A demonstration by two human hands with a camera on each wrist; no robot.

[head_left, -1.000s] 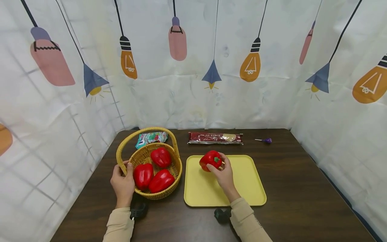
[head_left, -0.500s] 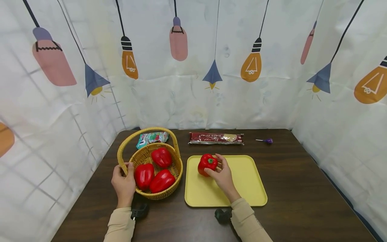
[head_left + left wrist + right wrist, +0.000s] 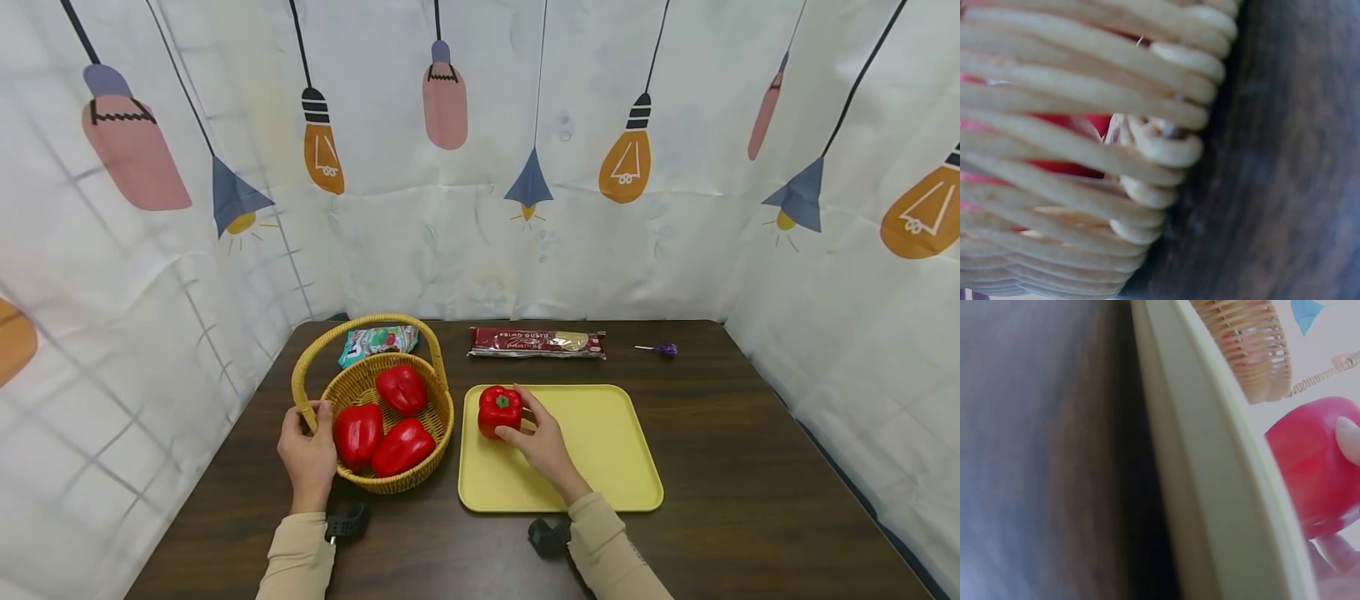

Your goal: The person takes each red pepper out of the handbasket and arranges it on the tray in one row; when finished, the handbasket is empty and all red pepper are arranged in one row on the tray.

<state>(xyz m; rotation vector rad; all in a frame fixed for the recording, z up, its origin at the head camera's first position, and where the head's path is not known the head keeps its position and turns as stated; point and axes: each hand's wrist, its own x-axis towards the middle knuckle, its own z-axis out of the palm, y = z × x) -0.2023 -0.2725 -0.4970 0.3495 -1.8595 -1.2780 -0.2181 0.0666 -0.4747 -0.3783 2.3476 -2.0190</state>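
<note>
A yellow wicker basket [image 3: 442, 433] with a tall arched handle stands at the left and holds red bell peppers [image 3: 401, 448]. My left hand [image 3: 307, 458] grips the basket where the handle meets the rim. In the left wrist view the woven basket wall [image 3: 1072, 137] fills the left side, with red showing through the gaps. Over the left part of a yellow tray [image 3: 592, 450], my right hand [image 3: 546, 446] holds another red bell pepper [image 3: 498, 410] between thumb and fingers, green stem upward. The right wrist view shows this bell pepper [image 3: 1316, 465] beyond the tray's edge.
Behind the basket lies a teal snack packet [image 3: 378, 343]. A dark red spaghetti packet [image 3: 536, 342] is behind the tray, and a purple lollipop [image 3: 663, 349] lies to its right. A printed curtain [image 3: 465, 250] encloses the dark wooden table [image 3: 720, 450].
My right hand has moved left over the tray with the bell pepper, whose stem has turned from facing right to facing up. My left hand stays on the basket.
</note>
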